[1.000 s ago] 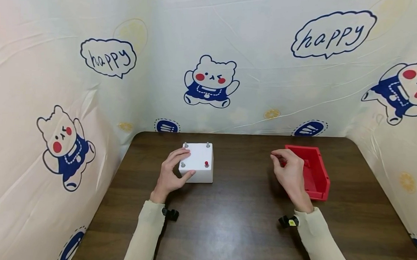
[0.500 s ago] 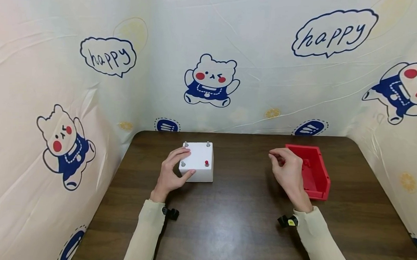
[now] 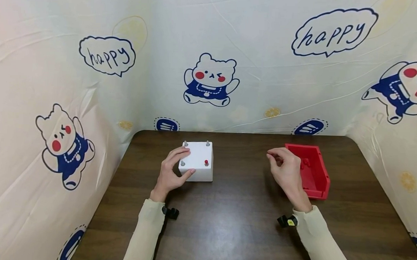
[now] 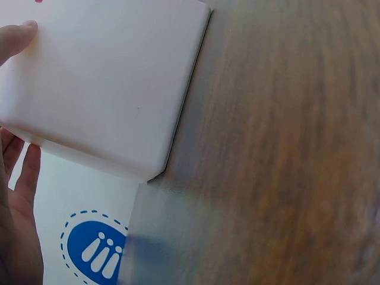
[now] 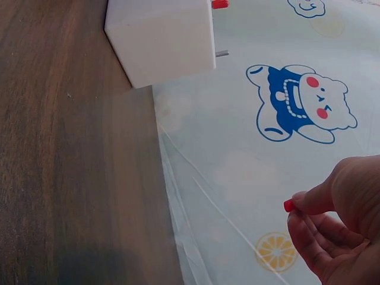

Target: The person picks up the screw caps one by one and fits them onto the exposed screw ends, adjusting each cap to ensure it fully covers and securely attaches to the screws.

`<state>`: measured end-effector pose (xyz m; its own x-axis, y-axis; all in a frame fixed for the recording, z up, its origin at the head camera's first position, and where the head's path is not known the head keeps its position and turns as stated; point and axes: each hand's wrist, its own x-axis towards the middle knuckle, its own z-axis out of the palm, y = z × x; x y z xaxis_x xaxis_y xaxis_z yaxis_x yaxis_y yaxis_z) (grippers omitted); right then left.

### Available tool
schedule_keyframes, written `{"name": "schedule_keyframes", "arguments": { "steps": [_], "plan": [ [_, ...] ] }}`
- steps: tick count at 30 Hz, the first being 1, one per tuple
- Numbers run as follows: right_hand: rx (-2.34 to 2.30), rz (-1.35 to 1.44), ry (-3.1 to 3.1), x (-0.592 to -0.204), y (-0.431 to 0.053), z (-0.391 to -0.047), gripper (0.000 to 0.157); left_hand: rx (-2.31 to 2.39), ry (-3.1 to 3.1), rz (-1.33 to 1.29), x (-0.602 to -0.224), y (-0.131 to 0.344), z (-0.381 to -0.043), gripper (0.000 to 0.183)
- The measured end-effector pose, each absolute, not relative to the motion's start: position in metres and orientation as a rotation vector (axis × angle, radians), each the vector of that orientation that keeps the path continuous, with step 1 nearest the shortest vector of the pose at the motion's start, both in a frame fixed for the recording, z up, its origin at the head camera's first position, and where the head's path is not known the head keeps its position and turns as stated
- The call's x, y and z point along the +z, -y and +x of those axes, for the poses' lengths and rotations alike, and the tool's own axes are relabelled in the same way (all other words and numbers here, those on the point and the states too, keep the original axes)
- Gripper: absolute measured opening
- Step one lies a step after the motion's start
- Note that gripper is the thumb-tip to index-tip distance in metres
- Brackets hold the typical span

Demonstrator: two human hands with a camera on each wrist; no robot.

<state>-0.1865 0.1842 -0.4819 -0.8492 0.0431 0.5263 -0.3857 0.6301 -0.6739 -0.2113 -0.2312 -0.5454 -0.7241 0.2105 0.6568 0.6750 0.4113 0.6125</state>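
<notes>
My left hand (image 3: 169,176) grips a white box (image 3: 198,153) standing at the back left of the table. Its thumb is against the near side and its fingers reach over the far left part. Grey metal posts (image 3: 208,144) rise from the corners of the box's top. On the near right post sits a red cap (image 3: 206,161). My right hand (image 3: 287,170) hovers by the left side of a red bin (image 3: 318,171). Between its thumb and index finger it pinches a small red cap (image 5: 289,205), seen in the right wrist view but hidden by the fingers in the head view.
Several small red pieces (image 3: 305,162) lie inside the bin, partly hidden by my right hand. The dark wooden table (image 3: 232,224) extends between the box and the bin. A printed cloth (image 3: 259,78) hangs behind the table and at both sides.
My right hand has shifted slightly left, away from the red bin, with the small red cap. The left hand and the white box stay in place.
</notes>
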Motion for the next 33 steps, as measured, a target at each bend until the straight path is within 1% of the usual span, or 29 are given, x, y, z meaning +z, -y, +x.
{"name": "schedule_keyframes", "arguments": {
  "steps": [12, 15, 19, 22, 33],
  "plan": [
    [1.159, 0.265, 2.357, -0.481, -0.179, -0.186, 0.020, -1.265, 2.171, -0.748, -0.547, 0.231, -0.212, 0.063],
    [1.160, 0.276, 2.349, -0.481, -0.179, -0.185, 0.020, -1.284, 2.169, -0.748, -0.537, 0.226, -0.206, 0.062],
    [1.162, 0.291, 2.338, -0.483, -0.178, -0.184, 0.019, -1.293, 2.182, -0.751, -0.536, 0.226, -0.206, 0.060],
    [1.158, 0.289, 2.343, -0.483, -0.177, -0.183, 0.019, -1.283, 2.194, -0.751, -0.544, 0.231, -0.210, 0.061],
    [1.177, 0.311, 2.312, -0.483, -0.172, -0.180, 0.020, -1.274, 2.208, -0.747, -0.544, 0.231, -0.210, 0.061]
  ]
}}
